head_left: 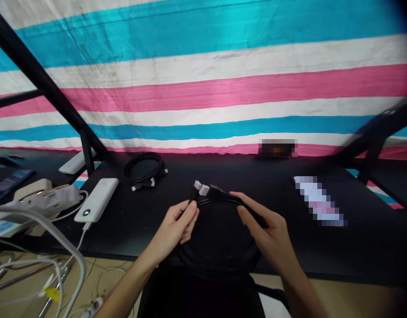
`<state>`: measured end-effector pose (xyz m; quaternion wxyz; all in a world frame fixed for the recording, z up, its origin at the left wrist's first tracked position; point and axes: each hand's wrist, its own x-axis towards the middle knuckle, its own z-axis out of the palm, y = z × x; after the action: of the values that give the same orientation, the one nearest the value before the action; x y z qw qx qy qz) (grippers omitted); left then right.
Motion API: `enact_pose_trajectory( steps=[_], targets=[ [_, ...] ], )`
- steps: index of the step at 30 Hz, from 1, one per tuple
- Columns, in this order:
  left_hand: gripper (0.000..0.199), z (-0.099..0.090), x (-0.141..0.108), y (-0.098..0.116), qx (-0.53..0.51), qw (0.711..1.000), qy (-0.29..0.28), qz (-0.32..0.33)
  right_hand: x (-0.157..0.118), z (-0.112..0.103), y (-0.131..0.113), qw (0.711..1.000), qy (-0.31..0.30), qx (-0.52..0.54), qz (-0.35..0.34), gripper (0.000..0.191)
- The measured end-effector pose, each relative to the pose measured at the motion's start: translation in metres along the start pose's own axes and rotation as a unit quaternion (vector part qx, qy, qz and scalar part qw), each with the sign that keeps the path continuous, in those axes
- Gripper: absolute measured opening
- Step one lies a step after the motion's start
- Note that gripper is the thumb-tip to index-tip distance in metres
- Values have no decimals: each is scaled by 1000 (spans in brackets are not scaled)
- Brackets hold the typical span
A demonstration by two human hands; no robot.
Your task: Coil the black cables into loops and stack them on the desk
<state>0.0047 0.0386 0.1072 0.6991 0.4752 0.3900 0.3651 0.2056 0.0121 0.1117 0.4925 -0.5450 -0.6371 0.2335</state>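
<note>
The left hand (181,221) and the right hand (268,225) are grasping a smooth, round-coiled black cable (219,267) with glossy light-grey plug ends (201,187).

"Coils at the bench (263,176)?"
"Two: far coil (142,180) by the back edge, near coil (219,270) over the front edge."
"Pale tips?"
"Five seen: three far tips (152,181), two near tips (204,190)."
"White slabs?"
"Two: front slab (99,198) toward the left edge, rear slab (72,163) past that edge."
"Blurred things?"
"Two: back blur (276,149), right blur (319,202)."
</note>
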Motion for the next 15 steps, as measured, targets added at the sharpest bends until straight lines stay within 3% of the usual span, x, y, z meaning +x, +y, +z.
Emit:
enact_pose_trajectory(
  steps=[6,12,15],
  targets=[
    [43,-5,-3,2,-53,997,-49,-13,3,-2,-6,999,-23,8,-25,27],
    [43,-4,-3,-3,-42,997,-26,-62,-1,3,-5,993,-98,5,-61,27],
    [45,-2,-2,4,-59,988,-91,-111,2,-3,-5,987,-142,7,-72,27]
  ],
)
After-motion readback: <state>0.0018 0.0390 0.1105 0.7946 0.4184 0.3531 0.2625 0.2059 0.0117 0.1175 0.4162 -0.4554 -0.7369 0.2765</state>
